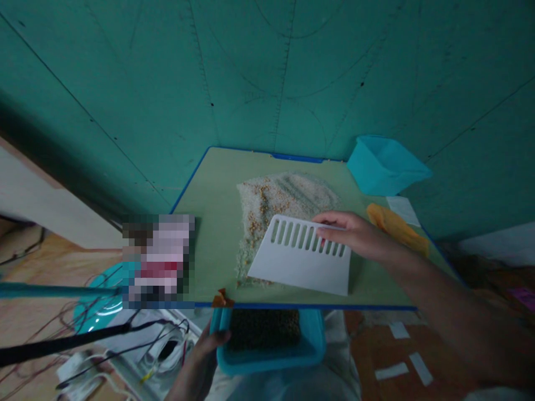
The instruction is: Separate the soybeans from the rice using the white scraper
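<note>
My right hand (349, 233) is closed on the slotted edge of a white plastic scraper (298, 268), which is tilted over the near side of a pile of white grains, likely rice (292, 192). Orange-yellow kernels (261, 195) are mixed into the pile, mostly on its left. Below the table's front edge, my left hand (211, 345) grips the left rim of a blue plastic tub (311, 351). Dark small grains (265, 329) lie inside that tub. Part of the pile is hidden behind the scraper.
On the green table (217, 223), a second blue container (384, 167) stands at the back right. Near it lie an orange-yellow cloth (397, 229) and a white paper (403, 210). A blurred-out item (161, 259) is at the left edge. Cables (167, 345) clutter the lower left.
</note>
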Demonstrator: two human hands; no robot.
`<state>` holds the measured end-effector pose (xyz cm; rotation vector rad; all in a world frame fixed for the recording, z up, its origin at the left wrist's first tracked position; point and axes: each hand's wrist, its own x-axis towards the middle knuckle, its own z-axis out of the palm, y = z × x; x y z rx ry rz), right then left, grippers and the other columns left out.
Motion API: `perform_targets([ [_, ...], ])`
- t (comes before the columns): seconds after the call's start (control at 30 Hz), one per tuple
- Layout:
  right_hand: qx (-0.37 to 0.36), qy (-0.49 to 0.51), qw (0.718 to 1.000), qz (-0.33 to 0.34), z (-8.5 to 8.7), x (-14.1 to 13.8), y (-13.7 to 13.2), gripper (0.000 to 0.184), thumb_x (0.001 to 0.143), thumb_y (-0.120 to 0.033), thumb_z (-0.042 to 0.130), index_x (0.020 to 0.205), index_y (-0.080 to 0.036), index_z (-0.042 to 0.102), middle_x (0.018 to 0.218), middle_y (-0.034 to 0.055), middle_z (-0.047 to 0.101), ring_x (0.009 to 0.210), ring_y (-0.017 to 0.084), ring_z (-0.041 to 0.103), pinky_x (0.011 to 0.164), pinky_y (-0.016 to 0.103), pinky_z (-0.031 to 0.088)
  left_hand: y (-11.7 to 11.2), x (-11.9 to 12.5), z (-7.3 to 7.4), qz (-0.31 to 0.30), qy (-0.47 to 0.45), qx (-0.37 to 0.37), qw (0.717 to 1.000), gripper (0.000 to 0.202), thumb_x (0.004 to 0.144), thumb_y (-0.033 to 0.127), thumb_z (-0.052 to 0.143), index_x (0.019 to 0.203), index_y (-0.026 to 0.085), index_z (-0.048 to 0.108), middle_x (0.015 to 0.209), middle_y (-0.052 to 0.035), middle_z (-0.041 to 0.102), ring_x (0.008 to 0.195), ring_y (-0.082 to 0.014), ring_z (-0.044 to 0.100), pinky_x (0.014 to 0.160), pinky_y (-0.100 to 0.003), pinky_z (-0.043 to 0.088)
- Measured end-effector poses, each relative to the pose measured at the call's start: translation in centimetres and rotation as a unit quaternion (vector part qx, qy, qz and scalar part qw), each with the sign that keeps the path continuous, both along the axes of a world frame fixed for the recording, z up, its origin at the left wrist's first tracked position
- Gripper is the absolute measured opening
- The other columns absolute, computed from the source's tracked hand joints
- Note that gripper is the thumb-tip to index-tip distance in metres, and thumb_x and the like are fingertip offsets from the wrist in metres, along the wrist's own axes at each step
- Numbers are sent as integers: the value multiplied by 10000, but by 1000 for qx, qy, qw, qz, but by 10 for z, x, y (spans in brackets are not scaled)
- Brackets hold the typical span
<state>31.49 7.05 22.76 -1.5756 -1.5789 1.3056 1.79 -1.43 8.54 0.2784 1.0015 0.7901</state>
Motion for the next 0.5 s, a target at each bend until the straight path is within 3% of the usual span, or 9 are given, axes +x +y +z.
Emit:
perform_targets([
  [0.2, 0, 26, 999, -27, -1, 5, 17, 189, 714, -286, 584, 870, -183, 609, 705, -8, 597, 579, 106, 535, 506, 214, 385, 0, -4, -13, -2, -32, -1, 999, 479, 644, 224, 633, 1122, 256, 626, 1001, 3, 747, 1185, -328, 468, 965, -399, 355],
  [0.5, -40, 51, 998, -9, -16, -6, 40, 162, 709, -236, 597, 863, -192, 623, 624, -27, 576, 512, 85, 496, 469, 204, 347, -5, -8, -14, 2, -36, 26, 999, 614, 680, 212, 592, 1280, 260, 473, 1040, 27, 733, 1166, -298, 493, 966, -383, 354],
])
